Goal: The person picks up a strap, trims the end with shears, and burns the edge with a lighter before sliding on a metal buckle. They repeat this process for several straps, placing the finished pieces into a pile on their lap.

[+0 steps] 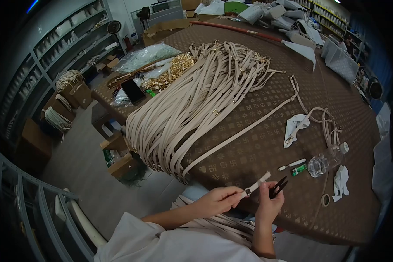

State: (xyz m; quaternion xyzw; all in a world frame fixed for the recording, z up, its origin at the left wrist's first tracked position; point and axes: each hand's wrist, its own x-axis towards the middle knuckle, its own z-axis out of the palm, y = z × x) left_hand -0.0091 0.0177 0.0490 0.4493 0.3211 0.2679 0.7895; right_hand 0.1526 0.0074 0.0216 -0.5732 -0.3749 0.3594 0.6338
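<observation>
Near the table's front edge, my left hand point(220, 201) is closed on a beige strap point(258, 183) with a small dark metal buckle on it. My right hand point(270, 201) touches the strap's end with its thumb and holds a dark pointed tool point(278, 187), which looks like tweezers or small scissors. A large bundle of beige straps point(187, 100) lies across the table's left side and hangs over its edge. More straps point(218, 225) rest on my lap, below my hands. Gold-coloured metal pieces point(179, 67) are heaped behind the bundle.
On the patterned brown table point(257, 144) are a clear bottle point(318, 165), a green lighter point(299, 170), a tape roll point(325, 200), crumpled white cloths point(341, 181) and a dark phone point(132, 91). A red pole point(236, 29) lies at the back. Shelves and boxes stand left.
</observation>
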